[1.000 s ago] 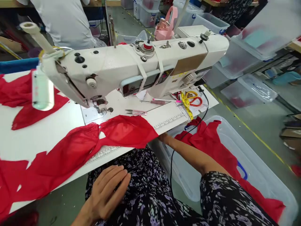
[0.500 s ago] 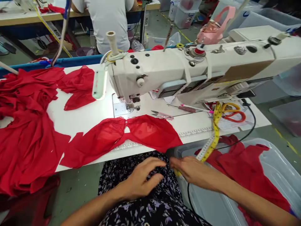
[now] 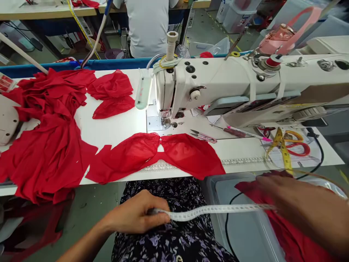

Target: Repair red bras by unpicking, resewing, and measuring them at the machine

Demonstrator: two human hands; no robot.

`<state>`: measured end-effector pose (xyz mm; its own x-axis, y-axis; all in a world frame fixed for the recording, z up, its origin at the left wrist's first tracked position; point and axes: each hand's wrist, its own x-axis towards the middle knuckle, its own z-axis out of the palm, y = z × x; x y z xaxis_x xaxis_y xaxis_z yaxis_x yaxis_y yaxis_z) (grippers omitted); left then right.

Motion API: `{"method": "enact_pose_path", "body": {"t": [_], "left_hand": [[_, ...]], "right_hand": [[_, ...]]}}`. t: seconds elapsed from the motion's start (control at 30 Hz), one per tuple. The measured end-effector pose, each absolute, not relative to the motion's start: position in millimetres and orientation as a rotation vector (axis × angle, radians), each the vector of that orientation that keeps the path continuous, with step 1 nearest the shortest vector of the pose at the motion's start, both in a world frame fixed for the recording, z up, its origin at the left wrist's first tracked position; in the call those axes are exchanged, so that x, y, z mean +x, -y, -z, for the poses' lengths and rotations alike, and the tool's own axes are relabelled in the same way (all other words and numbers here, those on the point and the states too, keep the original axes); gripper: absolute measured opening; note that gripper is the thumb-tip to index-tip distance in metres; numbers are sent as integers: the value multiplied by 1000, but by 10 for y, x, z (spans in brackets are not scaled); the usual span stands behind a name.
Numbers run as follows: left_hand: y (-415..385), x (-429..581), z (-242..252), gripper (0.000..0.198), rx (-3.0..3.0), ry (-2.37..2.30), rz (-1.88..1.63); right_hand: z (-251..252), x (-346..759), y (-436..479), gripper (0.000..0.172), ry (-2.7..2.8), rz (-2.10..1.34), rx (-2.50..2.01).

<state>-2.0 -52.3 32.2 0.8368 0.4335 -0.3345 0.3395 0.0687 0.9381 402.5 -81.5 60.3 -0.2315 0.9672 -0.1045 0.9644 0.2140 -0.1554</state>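
Observation:
In my left hand [image 3: 144, 213], low over my lap, a white-and-yellow tape measure [image 3: 212, 210] is pinched between thumb and fingers. The tape stretches across to my right hand [image 3: 297, 203], which is smeared by motion over the plastic bin; its fingers are hard to see, but the taut tape runs into them. Another stretch of tape hangs off the table's right side. Ahead of both hands, a red bra piece [image 3: 188, 151] with two joined cups lies flat along the table's front edge, touched by neither.
A white sewing machine [image 3: 218, 80] stands behind the bra piece. Thread snips [image 3: 204, 136] and orange-handled scissors [image 3: 300, 149] lie on the table. Red fabric [image 3: 51, 145] is heaped at left. The bin [image 3: 242, 229] beside my lap holds red cloth. A person [image 3: 148, 25] sits beyond.
My right hand has swept right, drawing the tape out. My left hand has moved left and closed on the tape. The view has shifted, while the bra piece lies in place.

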Motion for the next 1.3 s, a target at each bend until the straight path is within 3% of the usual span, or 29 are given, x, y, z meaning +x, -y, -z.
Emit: {"method": "enact_pose_path", "body": {"t": [0.17, 0.23, 0.3, 0.37, 0.5, 0.63, 0.73, 0.87, 0.93, 1.17, 1.3], "left_hand": [[483, 219, -449, 17, 1702, -536, -127], [428, 153, -500, 15, 1731, -566, -110], [384, 17, -533, 18, 1715, -640, -72], [358, -94, -540, 26, 1688, -725, -52], [298, -113, -542, 33, 1706, -819, -109], [158, -122, -606, 38, 1644, -992, -280], [57, -167, -570, 35, 1727, -1097, -416], [30, -170, -286, 17, 2184, -1309, -738], [50, -164, -107, 20, 2415, -1294, -846], [100, -156, 177, 20, 2746, -1258, -816], [103, -144, 167, 29, 2740, -1285, -795]], "right_hand": [[-740, 2765, 605, 40, 2560, -1581, -1245], [-765, 2652, 488, 34, 2566, -1797, -1160], [-756, 2722, 385, 42, 2616, -1780, -1237], [-724, 2797, 320, 34, 2571, -1729, -1324], [-668, 2603, 264, 38, 2146, -1952, -1209], [-657, 2318, 149, 32, 1951, -1718, -1272], [-612, 2266, 17, 30, 1954, -1515, -1386], [-421, 2272, -146, 30, 1984, -1362, -1507], [-316, 2279, -198, 30, 1999, -1332, -1543], [-185, 2326, -226, 28, 2053, -1255, -1625], [-190, 2328, -228, 28, 2058, -1256, -1636]]}}
